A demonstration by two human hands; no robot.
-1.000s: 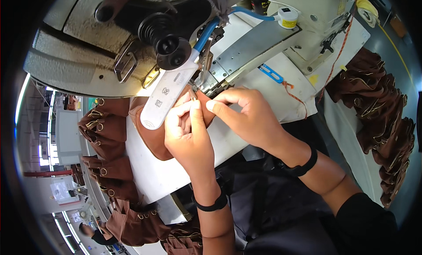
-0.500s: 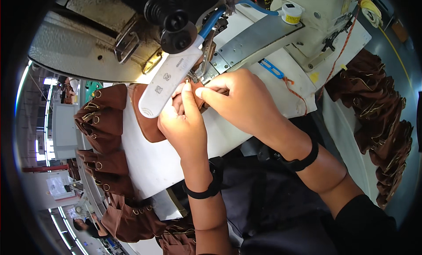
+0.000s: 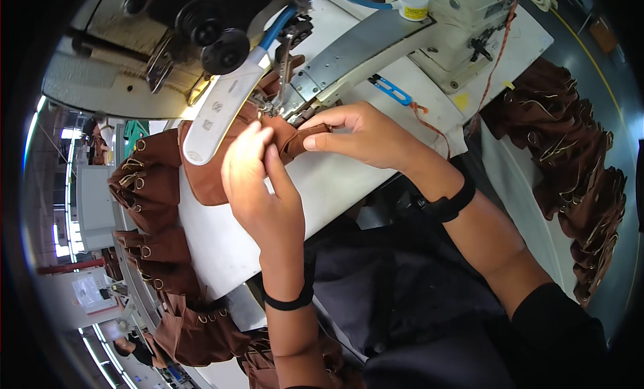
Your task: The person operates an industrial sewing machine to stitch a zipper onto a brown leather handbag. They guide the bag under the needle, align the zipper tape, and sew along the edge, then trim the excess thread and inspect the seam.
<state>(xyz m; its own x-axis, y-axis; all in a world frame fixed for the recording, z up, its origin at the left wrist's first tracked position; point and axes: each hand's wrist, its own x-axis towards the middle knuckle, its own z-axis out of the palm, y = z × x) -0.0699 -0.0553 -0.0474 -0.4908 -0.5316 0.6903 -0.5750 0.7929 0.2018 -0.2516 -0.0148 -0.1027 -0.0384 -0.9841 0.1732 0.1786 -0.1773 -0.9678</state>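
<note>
A brown bag piece [image 3: 208, 181] lies under the presser foot [image 3: 270, 106] of a sewing machine. My left hand [image 3: 261, 181] rests at its near side, fingers stretched toward the foot and thumb apart, gripping nothing I can see. With thumb and fingers, my right hand [image 3: 369, 135] pinches a folded flap [image 3: 307, 142] of the same piece, to the right of the needle area. Over the left part of the piece hangs a white lamp [image 3: 218, 117] on a blue gooseneck, hiding some of it.
Brown bag pieces with metal rings hang along the table's left edge [image 3: 154, 181]; another heap [image 3: 557, 141] lies at right. A blue thread snipper [image 3: 390, 88] with orange cord lies beyond my right hand. The machine head [image 3: 114, 80] overhangs at upper left. A person [image 3: 134, 349] is at lower left.
My left hand has loosened its pinch by the presser foot, its fingers now stretched out. My right hand has moved to the flap and holds it. The whole view has shifted slightly.
</note>
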